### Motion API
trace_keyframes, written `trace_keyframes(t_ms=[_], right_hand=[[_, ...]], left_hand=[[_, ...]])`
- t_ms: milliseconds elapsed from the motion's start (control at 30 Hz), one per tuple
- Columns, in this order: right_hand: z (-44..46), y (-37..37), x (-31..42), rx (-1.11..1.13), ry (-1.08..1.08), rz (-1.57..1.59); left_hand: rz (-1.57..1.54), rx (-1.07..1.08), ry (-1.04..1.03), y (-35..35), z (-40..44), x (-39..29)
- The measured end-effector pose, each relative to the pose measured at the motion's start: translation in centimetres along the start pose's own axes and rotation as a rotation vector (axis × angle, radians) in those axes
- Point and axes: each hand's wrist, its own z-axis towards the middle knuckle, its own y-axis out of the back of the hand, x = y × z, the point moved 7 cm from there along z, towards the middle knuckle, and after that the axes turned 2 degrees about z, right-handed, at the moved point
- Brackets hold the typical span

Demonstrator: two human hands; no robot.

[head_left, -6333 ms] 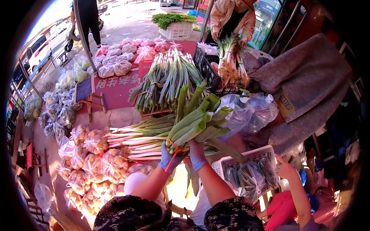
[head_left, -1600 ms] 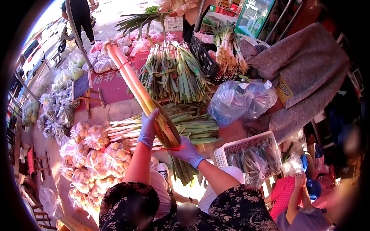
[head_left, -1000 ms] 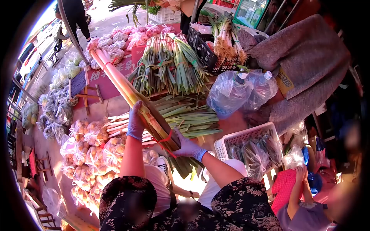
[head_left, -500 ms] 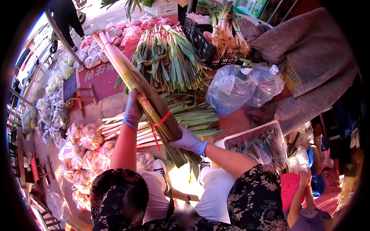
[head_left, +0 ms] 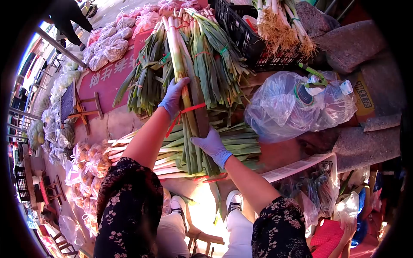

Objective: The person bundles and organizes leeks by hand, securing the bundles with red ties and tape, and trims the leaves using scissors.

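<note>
We hold a long bundle of leeks, smooth and tubular, pale at the upper end and flattening into dull green leaves, with a red tie around its middle and one tail of it dangling loose. The fingers of our left hand, in a thin violet-blue glove, curl around the stalks just above the tie; our right hand, gloved alike, pinches the leaves below it, thumb across the front, the other fingers partly hidden at the right edge. The bundle's top overlaps a heap of tied leeks, and its leafy end lies over a loose layer of leeks; we cannot tell whether it touches either. Bare ground opens left of the heap, toward a woven-topped stool, while crumpled clear plastic bulges around bottles close on the right. Beside the heap, a black lattice crate carries leeks with shaggy tan roots. Near our right forearm, a white basket contains dark greens in clear bags; to our left, knotted bags swell with round orange-brown pieces.
</note>
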Motion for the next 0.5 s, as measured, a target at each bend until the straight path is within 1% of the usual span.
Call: trace_keyframes(t_ms=[67,100,133,200,233,267,333,367,400,467,500], right_hand=[[4.1,0.6,1.0,-0.002,0.054,0.029],[6.2,1.0,2.0,-0.002,0.076,0.036],[8.2,1.1,2.9,-0.005,0.091,0.046],[12.3,2.1,5.3,-0.164,0.126,-0.124],[14.7,2.4,6.0,-0.201,0.188,-0.071],[16.1,2.6,6.2,-0.239,0.244,-0.013],[16.9,3.0,5.4,-0.274,0.265,0.102],[17.2,2.6,4.3,-0.211,0.291,0.167],[16.5,2.6,4.2,-0.19,0.253,0.133],[13.6,2.3,4.1,-0.146,0.183,0.054],[13.0,2.2,4.7,-0.142,0.207,0.105]], left_hand=[[0.041,0.0,0.061,-1.2,2.6,-1.5],[0.087,-0.005,0.03,-0.5,5.2,-1.8],[0.183,0.012,-0.049,-0.7,6.4,-3.1],[0.389,-0.013,-0.154,-0.3,8.1,-4.1],[0.375,-0.063,-0.131,0.4,8.1,-2.8],[0.47,0.082,-0.013,1.0,8.0,-0.9],[0.629,-0.015,-0.048,1.2,4.3,-0.5],[0.512,-0.005,-0.011,3.2,4.4,1.0],[0.578,-0.201,0.024,4.8,2.9,0.4],[0.292,-0.236,-0.017,7.4,2.2,-0.1],[0.163,-0.318,-0.091,8.1,1.6,-1.5]])
